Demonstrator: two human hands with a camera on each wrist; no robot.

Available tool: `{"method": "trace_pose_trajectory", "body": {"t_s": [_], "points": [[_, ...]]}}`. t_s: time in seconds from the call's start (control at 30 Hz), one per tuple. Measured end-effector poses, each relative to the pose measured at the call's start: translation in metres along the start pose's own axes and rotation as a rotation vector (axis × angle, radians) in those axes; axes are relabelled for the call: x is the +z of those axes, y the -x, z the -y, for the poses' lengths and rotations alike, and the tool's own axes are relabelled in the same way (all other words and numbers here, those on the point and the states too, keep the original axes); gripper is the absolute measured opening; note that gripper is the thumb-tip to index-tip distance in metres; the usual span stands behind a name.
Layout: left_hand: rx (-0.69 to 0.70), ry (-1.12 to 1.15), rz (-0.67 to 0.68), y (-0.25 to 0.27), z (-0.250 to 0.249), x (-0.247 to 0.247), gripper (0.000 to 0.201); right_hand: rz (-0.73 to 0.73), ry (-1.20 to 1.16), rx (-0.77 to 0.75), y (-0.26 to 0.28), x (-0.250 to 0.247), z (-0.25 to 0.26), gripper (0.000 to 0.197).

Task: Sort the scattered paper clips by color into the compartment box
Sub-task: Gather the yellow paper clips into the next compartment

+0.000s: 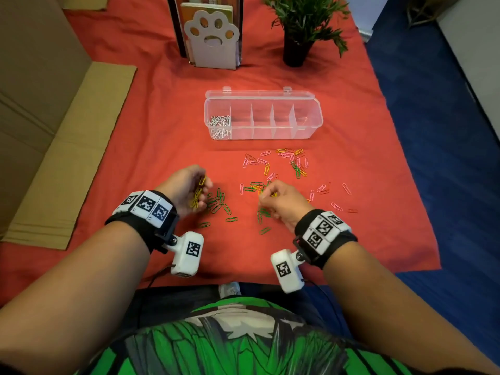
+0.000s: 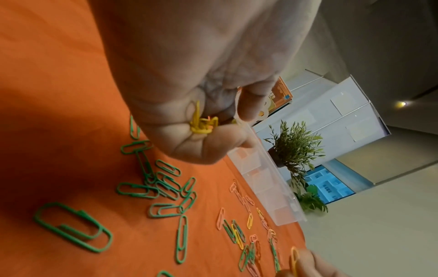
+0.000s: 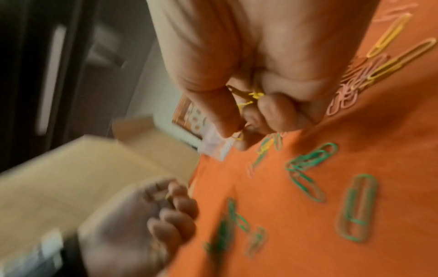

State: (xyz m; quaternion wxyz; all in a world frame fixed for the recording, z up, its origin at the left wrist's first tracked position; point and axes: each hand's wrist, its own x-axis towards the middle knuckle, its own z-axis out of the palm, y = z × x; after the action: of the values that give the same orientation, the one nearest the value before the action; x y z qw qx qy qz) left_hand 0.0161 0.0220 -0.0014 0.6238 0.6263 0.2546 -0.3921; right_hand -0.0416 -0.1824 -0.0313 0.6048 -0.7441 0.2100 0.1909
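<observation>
A clear compartment box (image 1: 305, 132) stands open on the red cloth, with white clips (image 1: 220, 125) in its leftmost compartment. Green, pink and yellow paper clips (image 1: 281, 166) lie scattered in front of it. My left hand (image 1: 189, 192) is curled around a bunch of yellow clips (image 2: 201, 121), just left of a pile of green clips (image 1: 219, 201). My right hand (image 1: 278, 201) is curled over the scattered clips and pinches yellow clips (image 3: 253, 95) between thumb and fingers. A green clip (image 3: 358, 206) lies near it.
A paw-shaped book holder (image 1: 211, 36) and a potted plant (image 1: 300, 31) stand behind the box. Flattened cardboard (image 1: 67, 147) lies along the left edge of the cloth. Blue floor (image 1: 446, 131) borders the cloth on the right.
</observation>
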Motion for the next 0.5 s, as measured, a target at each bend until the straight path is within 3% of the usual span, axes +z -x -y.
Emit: {"method": "trace_pose_trajectory", "body": {"t_s": [0.13, 0.27, 0.33, 0.5], "points": [[-0.024, -0.036, 0.024, 0.0, -0.006, 0.013, 0.03, 0.112, -0.439, 0.098, 0.003, -0.019, 0.018, 0.03], [0.029, -0.105, 0.047, -0.001, -0.022, 0.033, 0.021, 0.109, -0.768, 0.195, 0.002, -0.041, 0.032, 0.02], [0.078, -0.122, 0.059, -0.001, -0.039, 0.044, 0.022, 0.087, -0.828, 0.25, 0.002, -0.051, 0.038, 0.018], [0.14, 0.058, 0.042, -0.013, -0.098, 0.068, 0.019, 0.038, -0.711, 0.279, -0.001, -0.068, 0.044, 0.016]]}}
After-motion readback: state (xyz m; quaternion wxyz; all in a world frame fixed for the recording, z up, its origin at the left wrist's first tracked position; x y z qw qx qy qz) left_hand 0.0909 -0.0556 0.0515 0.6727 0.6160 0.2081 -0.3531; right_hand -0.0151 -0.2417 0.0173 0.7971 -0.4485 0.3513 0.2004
